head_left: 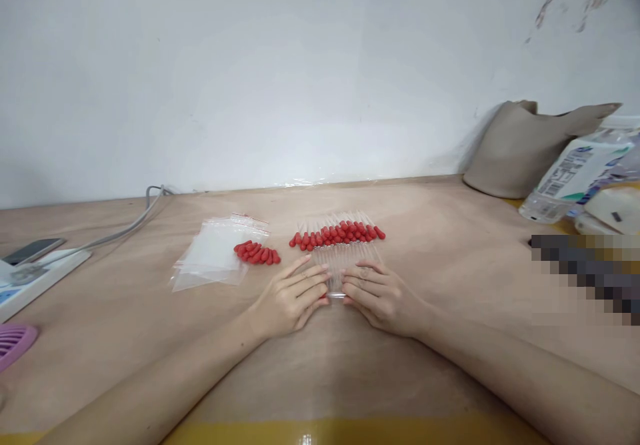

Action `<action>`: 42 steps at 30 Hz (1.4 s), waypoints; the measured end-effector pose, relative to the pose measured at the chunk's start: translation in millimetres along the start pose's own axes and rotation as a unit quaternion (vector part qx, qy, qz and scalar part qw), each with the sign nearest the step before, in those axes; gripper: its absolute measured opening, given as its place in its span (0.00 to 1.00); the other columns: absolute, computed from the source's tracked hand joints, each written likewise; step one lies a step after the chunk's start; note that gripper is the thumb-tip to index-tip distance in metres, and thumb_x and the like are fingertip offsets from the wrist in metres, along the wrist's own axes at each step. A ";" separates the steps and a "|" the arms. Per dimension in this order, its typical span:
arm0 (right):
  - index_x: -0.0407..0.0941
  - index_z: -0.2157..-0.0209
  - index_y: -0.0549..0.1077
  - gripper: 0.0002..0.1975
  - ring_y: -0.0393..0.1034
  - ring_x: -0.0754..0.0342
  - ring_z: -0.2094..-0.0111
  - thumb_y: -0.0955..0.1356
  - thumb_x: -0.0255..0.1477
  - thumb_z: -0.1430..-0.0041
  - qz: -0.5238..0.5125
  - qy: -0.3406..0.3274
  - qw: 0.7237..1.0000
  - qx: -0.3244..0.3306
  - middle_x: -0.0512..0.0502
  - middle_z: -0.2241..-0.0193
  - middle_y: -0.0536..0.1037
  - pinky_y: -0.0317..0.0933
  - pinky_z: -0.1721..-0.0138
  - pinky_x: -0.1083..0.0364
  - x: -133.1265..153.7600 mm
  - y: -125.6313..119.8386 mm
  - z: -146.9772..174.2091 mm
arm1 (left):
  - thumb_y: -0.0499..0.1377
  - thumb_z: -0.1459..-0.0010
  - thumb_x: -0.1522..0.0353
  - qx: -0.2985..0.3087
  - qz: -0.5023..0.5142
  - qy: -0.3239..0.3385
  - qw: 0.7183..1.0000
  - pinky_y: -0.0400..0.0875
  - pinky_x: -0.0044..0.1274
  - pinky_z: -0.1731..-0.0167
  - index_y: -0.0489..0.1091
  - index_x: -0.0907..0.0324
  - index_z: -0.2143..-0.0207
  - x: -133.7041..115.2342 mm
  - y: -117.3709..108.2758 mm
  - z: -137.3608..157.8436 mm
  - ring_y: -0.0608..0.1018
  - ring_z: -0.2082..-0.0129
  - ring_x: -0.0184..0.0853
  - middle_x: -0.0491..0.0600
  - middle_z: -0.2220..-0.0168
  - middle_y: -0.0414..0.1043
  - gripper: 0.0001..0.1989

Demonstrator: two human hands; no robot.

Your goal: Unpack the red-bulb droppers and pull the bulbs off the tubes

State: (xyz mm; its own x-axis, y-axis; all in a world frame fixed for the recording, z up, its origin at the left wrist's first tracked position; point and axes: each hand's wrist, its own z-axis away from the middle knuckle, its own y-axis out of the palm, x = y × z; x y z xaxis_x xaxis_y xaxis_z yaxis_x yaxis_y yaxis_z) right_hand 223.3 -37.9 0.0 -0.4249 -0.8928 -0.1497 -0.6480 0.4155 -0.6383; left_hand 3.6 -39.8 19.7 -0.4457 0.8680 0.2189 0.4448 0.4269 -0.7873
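Both hands meet low over the table, holding a clear glass tube (337, 295) level between the fingertips. My left hand (295, 295) is closed on its left end, where a bit of red shows, likely a rubber bulb. My right hand (383, 296) grips the other end, fingers bent. Just beyond the fingers lies a row of clear glass tubes (345, 258), partly hidden by the hands. Behind that row, several glass droppers with red rubber bulbs (350, 231) lie side by side, bulbs toward me. Left of my left hand is a small pile of loose red rubber bulbs (257, 253).
Clear zip bags (217, 251) lie stacked at left, touching the bulb pile. Farther left are a phone (35, 251), a grey cable (117, 233) and a power strip (50, 278). A grey-brown bag (520, 148) and plastic bottle (570, 175) stand at right. A wall closes the back.
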 end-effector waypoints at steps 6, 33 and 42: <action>0.43 0.60 0.72 0.09 0.68 0.54 0.63 0.64 0.25 0.44 0.018 0.114 0.993 -0.038 0.45 0.68 0.76 0.63 0.60 0.53 -20.2 -21.2 13.9 | 0.56 0.45 0.75 -0.037 0.003 -0.046 0.998 0.64 0.34 0.50 0.68 0.61 0.60 14.7 -6.3 20.3 0.71 0.52 0.37 0.52 0.57 0.72 0.09; 0.42 0.66 0.71 0.10 0.63 0.57 0.77 0.62 0.32 0.46 0.003 0.347 0.937 0.032 0.48 0.76 0.69 0.58 0.73 0.58 -39.5 -9.1 23.1 | 0.53 0.48 0.59 0.157 -0.077 -0.406 0.897 0.61 0.25 0.73 0.66 0.57 0.69 83.9 -57.5 18.5 0.71 0.71 0.35 0.46 0.68 0.71 0.11; 0.42 0.70 0.73 0.13 0.63 0.57 0.77 0.63 0.36 0.45 0.000 0.348 0.937 0.039 0.47 0.77 0.68 0.59 0.74 0.57 -37.2 -10.4 20.2 | 0.56 0.50 0.55 0.175 -0.053 -0.356 0.917 0.63 0.27 0.70 0.71 0.56 0.74 88.1 -59.2 22.8 0.70 0.68 0.38 0.49 0.72 0.67 0.14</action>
State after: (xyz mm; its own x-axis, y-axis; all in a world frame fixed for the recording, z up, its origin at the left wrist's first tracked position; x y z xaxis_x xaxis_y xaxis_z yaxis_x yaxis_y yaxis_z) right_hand 258.7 -12.5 -3.1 -0.7519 -0.5511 0.3619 -0.6114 0.3774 -0.6955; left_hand -79.7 5.6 72.4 -0.9209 0.3887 -0.0287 0.1494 0.2841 -0.9471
